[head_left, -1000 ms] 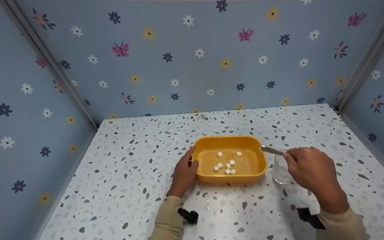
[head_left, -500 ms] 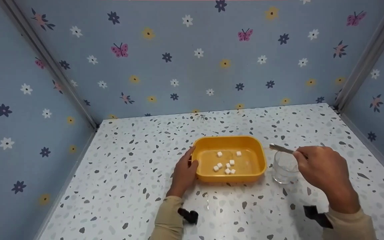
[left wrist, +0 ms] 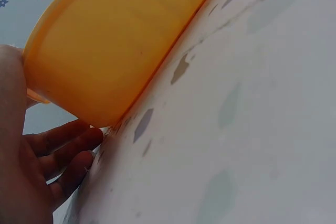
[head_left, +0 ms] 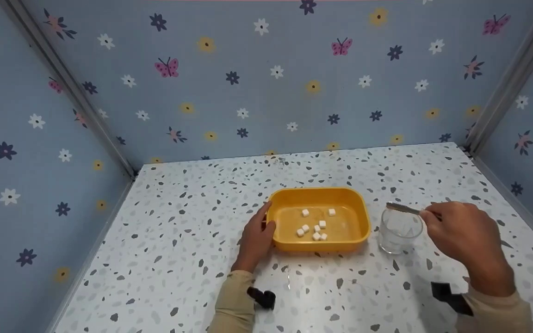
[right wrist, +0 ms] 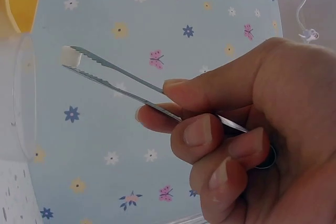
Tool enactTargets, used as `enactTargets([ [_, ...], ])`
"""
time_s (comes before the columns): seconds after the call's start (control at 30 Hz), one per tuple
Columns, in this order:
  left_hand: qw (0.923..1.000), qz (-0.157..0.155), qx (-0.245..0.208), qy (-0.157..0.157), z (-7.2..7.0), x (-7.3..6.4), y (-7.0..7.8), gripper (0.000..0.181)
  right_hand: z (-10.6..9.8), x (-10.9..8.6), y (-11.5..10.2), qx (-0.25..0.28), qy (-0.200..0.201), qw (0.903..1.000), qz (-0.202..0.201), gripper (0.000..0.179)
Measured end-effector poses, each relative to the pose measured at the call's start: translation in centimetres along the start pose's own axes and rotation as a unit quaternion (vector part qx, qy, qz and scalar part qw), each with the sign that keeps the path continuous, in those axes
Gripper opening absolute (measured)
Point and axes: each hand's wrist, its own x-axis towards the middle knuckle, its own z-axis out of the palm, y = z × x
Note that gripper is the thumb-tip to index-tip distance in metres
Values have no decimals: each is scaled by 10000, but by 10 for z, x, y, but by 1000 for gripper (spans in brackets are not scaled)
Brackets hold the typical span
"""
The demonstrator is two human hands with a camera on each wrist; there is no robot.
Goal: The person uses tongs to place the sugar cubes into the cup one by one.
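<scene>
My left hand (head_left: 256, 240) grips the left end of a yellow plastic tray (head_left: 319, 247), its thumb at the rim; the lower fingers lie under the tray's end in the left wrist view. Several small white cubes (head_left: 322, 224) lie scattered on the tray's floor. Metal tweezers (right wrist: 100, 61) with toothed tips are pinched in my right hand (head_left: 463, 233), the other fingers curled around the lower part. A white cube (right wrist: 71, 56) sits clamped between the tips. In the head view the tweezers reach over the far part of a clear drinking glass (head_left: 398, 238), which stands right of the tray.
The speckled white tabletop (head_left: 178, 259) runs back to a blue flowered wall (head_left: 266, 99), with similar panels on the left and right. Dark wrist mounts (head_left: 262, 298) sit at both sleeves. A white cord (right wrist: 299, 3) hangs at the far right in the right wrist view.
My right hand has moved rightward with the tweezers, from the tray's right rim to over the glass. The left hand and tray have stayed in place.
</scene>
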Motion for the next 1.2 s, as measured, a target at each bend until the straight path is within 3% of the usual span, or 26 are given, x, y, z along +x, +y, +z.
enactTargets([
  [0.47,9999,-145,24,-6,1,1,2,57,1,6,14,46,-690,9975,164,28],
  [1.2,10000,-41,2,-23,1,2,1,56,18,18,24,95,-1411,9882,593,25],
])
